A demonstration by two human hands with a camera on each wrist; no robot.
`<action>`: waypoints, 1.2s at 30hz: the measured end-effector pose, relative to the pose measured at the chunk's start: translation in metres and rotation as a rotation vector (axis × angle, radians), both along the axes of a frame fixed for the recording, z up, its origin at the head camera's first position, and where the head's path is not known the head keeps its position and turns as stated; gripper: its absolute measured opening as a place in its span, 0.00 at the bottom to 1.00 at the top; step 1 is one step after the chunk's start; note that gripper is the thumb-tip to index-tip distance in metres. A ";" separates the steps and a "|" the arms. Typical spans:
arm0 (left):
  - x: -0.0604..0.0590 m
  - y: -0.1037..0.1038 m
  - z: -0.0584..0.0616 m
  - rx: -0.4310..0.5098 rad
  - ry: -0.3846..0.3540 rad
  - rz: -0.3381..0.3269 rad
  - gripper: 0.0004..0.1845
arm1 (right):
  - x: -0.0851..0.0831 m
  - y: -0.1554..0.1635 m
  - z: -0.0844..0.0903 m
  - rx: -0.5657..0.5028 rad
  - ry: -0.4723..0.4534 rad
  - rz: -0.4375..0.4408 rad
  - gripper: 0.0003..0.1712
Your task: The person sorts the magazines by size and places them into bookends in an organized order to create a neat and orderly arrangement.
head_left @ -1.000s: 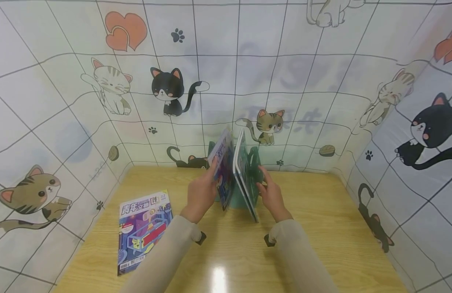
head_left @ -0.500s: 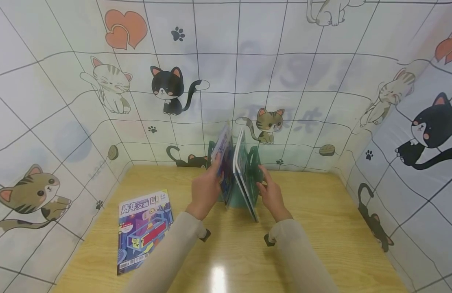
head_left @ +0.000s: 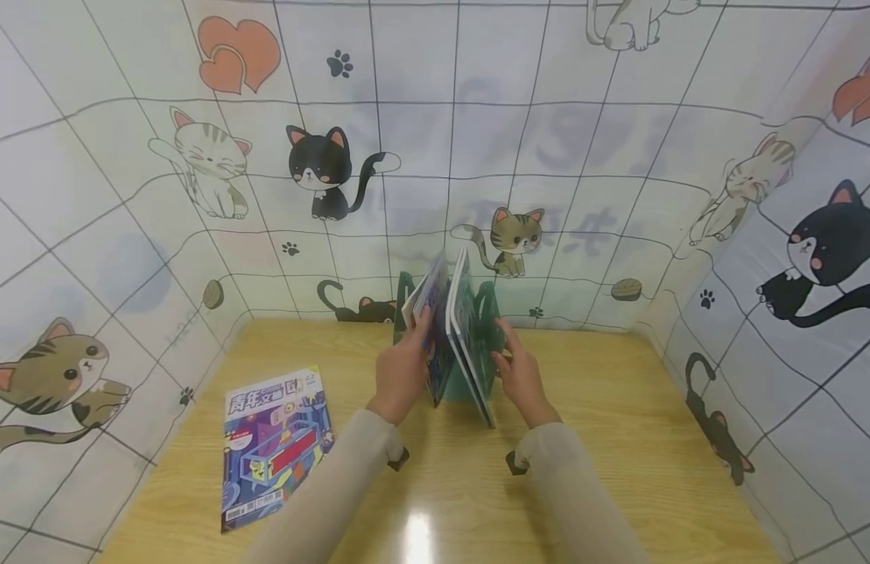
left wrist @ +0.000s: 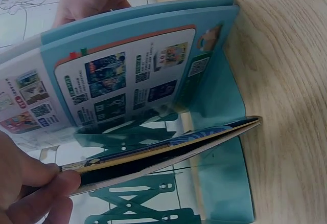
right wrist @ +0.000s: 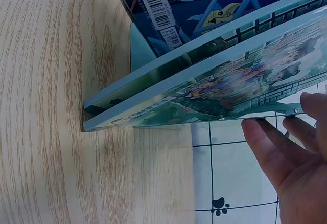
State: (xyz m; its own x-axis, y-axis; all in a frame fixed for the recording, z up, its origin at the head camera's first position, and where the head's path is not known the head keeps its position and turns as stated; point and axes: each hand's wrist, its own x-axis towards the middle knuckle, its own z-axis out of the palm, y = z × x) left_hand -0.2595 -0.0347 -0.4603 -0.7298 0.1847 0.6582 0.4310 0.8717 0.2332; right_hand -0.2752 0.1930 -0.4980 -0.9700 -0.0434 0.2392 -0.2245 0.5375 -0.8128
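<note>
A teal bookstand (head_left: pixel 492 313) stands at the back of the wooden table (head_left: pixel 618 439). A light-blue book (head_left: pixel 466 345) stands in it, leaning left. My left hand (head_left: pixel 422 329) pinches a thin magazine (head_left: pixel 435 301) by its edge and holds it upright in the stand, left of the book. In the left wrist view my thumb and fingers (left wrist: pixel 56 183) grip that magazine (left wrist: pixel 168 152) below the blue book (left wrist: pixel 138 81). My right hand (head_left: pixel 501 352) rests with straight fingers against the stand's right side. Its fingertips (right wrist: pixel 255 132) touch the lower edge by the book (right wrist: pixel 230 81).
Another magazine (head_left: pixel 276 442) with a purple and blue cover lies flat at the table's left. Cat-print sheets (head_left: pixel 160 196) wall the table at the left, back and right. Bare wood lies in front of the stand and to its right.
My left hand has brought the magazine a little rightward and deeper into the stand, closer to the blue book. The right hand has hardly moved.
</note>
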 end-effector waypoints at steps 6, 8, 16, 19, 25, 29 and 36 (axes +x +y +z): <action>-0.004 0.002 -0.004 -0.007 0.014 0.018 0.44 | 0.000 0.000 0.000 0.005 -0.008 -0.005 0.39; -0.004 0.001 -0.005 -0.010 0.017 0.021 0.44 | -0.001 -0.001 0.000 0.009 -0.003 -0.003 0.39; -0.002 -0.002 -0.007 -0.027 0.079 0.011 0.34 | 0.000 0.000 -0.001 0.006 0.025 0.008 0.40; -0.002 -0.004 -0.009 -0.051 0.105 0.009 0.32 | 0.001 0.000 -0.001 0.010 0.027 0.006 0.40; -0.002 -0.006 -0.013 -0.072 0.125 0.010 0.29 | 0.000 0.000 -0.001 0.028 0.038 -0.003 0.39; -0.001 -0.008 -0.014 -0.079 0.116 0.007 0.29 | 0.000 0.000 -0.002 0.036 0.031 -0.009 0.40; -0.002 -0.012 -0.018 -0.080 0.142 -0.006 0.30 | 0.000 0.001 -0.002 0.030 0.024 -0.004 0.39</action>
State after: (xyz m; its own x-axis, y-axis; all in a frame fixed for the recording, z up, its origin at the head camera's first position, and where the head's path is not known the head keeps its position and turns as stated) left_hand -0.2614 -0.0465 -0.4781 -0.6294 0.2448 0.7376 0.4601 0.8822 0.0998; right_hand -0.2753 0.1940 -0.4997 -0.9642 -0.0473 0.2610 -0.2417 0.5624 -0.7908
